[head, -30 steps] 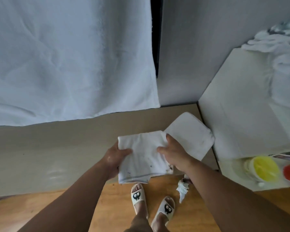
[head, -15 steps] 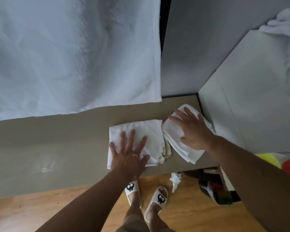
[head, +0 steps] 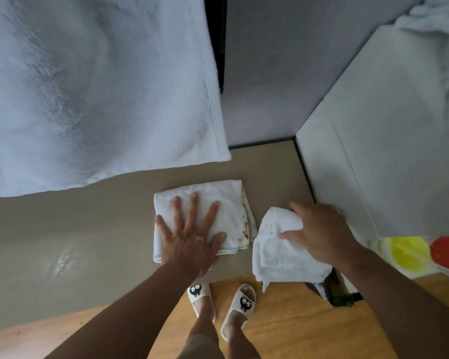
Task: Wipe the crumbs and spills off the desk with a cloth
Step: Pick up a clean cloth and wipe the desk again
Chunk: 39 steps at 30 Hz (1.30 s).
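Observation:
A folded white cloth [head: 226, 203] with brown stains along its right edge lies flat on the grey-brown desk [head: 88, 229]. My left hand [head: 189, 237] presses on it, palm down, fingers spread. A second white cloth [head: 278, 252] is bunched at the desk's front right edge, partly hanging over it. My right hand [head: 322, 234] grips this second cloth from the right, fingers curled into its folds.
A large white towel [head: 88, 86] hangs over the back left of the desk. A pale cabinet [head: 373, 151] stands right of the desk, with yellow [head: 407, 252] and red [head: 446, 252] lids near it. Below lie the wooden floor, my slippered feet and a dark bin.
Both hands held the stained cloth, then laid it flat. My right hand went to the second cloth and has dragged it toward the front edge, bunching it up.

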Available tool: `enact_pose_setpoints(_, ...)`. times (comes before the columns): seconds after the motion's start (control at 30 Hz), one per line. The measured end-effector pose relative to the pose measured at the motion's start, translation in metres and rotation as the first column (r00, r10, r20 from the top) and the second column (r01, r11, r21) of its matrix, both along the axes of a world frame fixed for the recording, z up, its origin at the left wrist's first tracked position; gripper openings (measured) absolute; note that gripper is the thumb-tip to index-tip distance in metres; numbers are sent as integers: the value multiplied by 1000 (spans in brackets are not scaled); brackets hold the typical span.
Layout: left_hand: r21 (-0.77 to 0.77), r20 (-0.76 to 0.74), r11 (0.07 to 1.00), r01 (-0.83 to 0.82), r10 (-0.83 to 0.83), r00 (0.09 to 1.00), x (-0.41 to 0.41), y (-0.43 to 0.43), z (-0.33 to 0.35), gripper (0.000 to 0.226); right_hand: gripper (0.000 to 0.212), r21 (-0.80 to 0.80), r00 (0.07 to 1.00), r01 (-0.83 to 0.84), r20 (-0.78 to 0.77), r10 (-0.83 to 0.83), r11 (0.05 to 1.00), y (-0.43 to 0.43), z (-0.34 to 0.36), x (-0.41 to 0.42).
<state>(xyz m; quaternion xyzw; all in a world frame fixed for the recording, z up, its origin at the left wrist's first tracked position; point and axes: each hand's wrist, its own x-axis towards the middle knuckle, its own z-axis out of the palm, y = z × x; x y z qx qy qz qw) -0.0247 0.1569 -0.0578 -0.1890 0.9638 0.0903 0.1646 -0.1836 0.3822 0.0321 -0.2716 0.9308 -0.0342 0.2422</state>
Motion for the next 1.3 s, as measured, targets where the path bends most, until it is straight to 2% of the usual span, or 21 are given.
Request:
enact_pose_setpoints(0.1, 11, 7, 1000, 4, -4, 1000, -32, 3, 5, 69, 44, -45, 1000, 27, -15, -28, 999, 22, 5, 16)
enact_pose_setpoints(0.47, -5, 105, 1000, -5, 6, 994, -113, -10, 10, 69, 50, -148, 998, 57, 47, -51, 987, 32, 14, 22)
enact_pose_setpoints(0.57, 53, 184, 998, -36, 26, 983, -119, -13, 20, 70, 51, -150, 991, 71, 120, -53, 986, 30, 21, 24)
enact_pose_setpoints(0.63, 156, 169, 985, -79, 52, 984, -112, -8, 44, 69, 55, -167, 984, 82, 169, -53, 982, 28, 29, 25)
enact_pose_setpoints(0.67, 271, 114, 958, -97, 68, 991, -102, -2, 59, 66, 57, -177, 980, 82, 191, -47, 981, 27, 34, 26)
enact_pose_setpoints(0.7, 460, 42, 881, -112, 104, 994, -86, 5, 72, 61, 59, -186, 975, 79, 217, -37, 979, 26, 39, 27)
enact_pose_setpoints(0.77, 837, -30, 540, -85, 200, 979, -40, 23, 100, 59, 60, -224, 961, 75, 277, -11, 972, 21, 49, 30)
enact_pose_setpoints(0.8, 898, -16, 435, -65, 181, 983, -17, 32, 113, 61, 59, -248, 953, 72, 303, 6, 966, 18, 52, 32)
enact_pose_setpoints(0.83, 903, -13, 426, -48, 138, 990, 4, 40, 122, 60, 58, -266, 946, 64, 322, 26, 962, 14, 55, 35)
enact_pose_setpoints(0.87, 880, -17, 473, -43, 121, 992, 23, 46, 124, 57, 56, -278, 943, 50, 329, 46, 959, 10, 57, 39)
enact_pose_setpoints(0.93, 814, -27, 573, -93, 197, 980, 52, 55, 124, 45, 52, -311, 939, 34, 336, 76, 950, -1, 59, 54)
enact_pose_setpoints(0.97, 822, -16, 553, -135, 261, 965, 64, 56, 123, 42, 49, -337, 932, 38, 350, 88, 941, -7, 58, 63)
enact_pose_setpoints(1.0, 853, 8, 491, -174, 323, 946, 76, 56, 124, 41, 47, -366, 922, 47, 374, 101, 929, -12, 58, 72)
enact_pose_setpoints(1.07, 917, 88, 317, -242, 431, 898, 101, 53, 126, 44, 47, -405, 874, 109, 474, 107, 908, -20, 59, 84)
enact_pose_setpoints(1.1, 932, 104, 258, -254, 483, 869, 112, 50, 127, 43, 49, -406, 833, 157, 545, 100, 900, -23, 61, 87)
enact_pose_setpoints(1.13, 936, 98, 236, -260, 537, 838, 122, 47, 128, 40, 49, -401, 778, 207, 620, 98, 893, -24, 63, 88)
enact_pose_setpoints(1.2, 924, 47, 265, -275, 636, 770, 138, 45, 133, 31, 41, -391, 648, 308, 754, 110, 868, -23, 64, 93)
enact_pose_setpoints(1.27, 902, -32, 332, -277, 690, 723, 149, 42, 135, 29, 39, -364, 504, 460, 858, 99, 810, -25, 61, 111)
enact_pose_setpoints(1.3, 892, -63, 357, -278, 707, 704, 154, 41, 135, 28, 41, -358, 462, 530, 882, 92, 769, -29, 59, 124)
